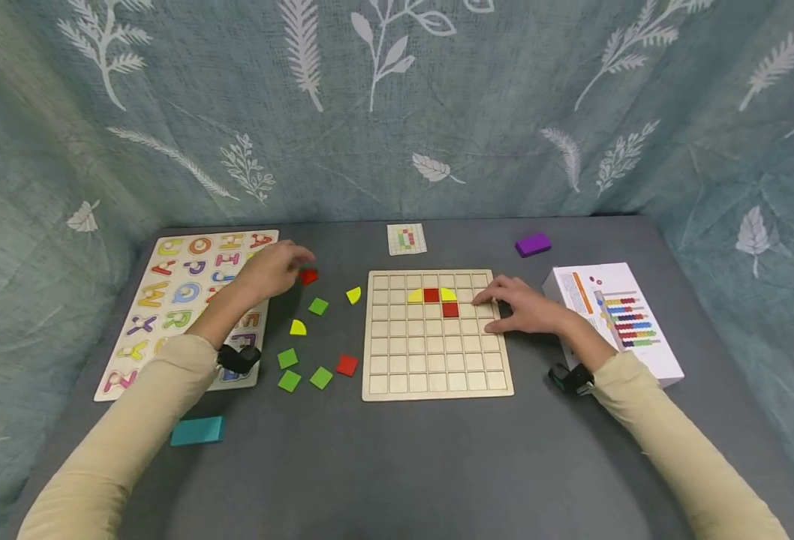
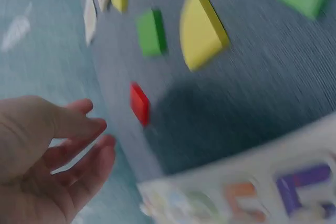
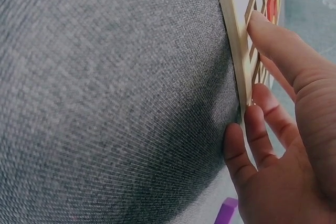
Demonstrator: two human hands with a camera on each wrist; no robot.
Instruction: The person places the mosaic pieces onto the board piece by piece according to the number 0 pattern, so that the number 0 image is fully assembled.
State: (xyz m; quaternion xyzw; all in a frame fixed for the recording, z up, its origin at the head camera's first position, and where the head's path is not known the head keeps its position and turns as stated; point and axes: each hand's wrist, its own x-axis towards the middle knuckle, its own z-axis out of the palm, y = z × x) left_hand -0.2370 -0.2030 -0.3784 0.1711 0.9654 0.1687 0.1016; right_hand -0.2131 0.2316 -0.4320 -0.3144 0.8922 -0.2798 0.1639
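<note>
A wooden grid board (image 1: 437, 360) lies in the middle of the grey table. Its top rows hold two yellow quarter-circles and two red squares (image 1: 450, 309). My left hand (image 1: 277, 268) hovers with relaxed fingers just left of a loose red tile (image 1: 308, 276). The left wrist view shows that hand (image 2: 63, 150) holding nothing, a little apart from the red tile (image 2: 139, 103). My right hand (image 1: 515, 304) rests flat on the board's right side. Its fingers (image 3: 273, 40) lie along the board's edge (image 3: 233, 51). Several green, yellow and red tiles (image 1: 318, 305) lie loose left of the board.
An alphabet puzzle board (image 1: 167, 300) lies under my left forearm. At the back are a small pattern card (image 1: 407, 238) and a purple block (image 1: 533, 244). A white box (image 1: 613, 315) sits right of my right hand, and a teal block (image 1: 197, 430) lies front left. Patterned cloth walls surround the table.
</note>
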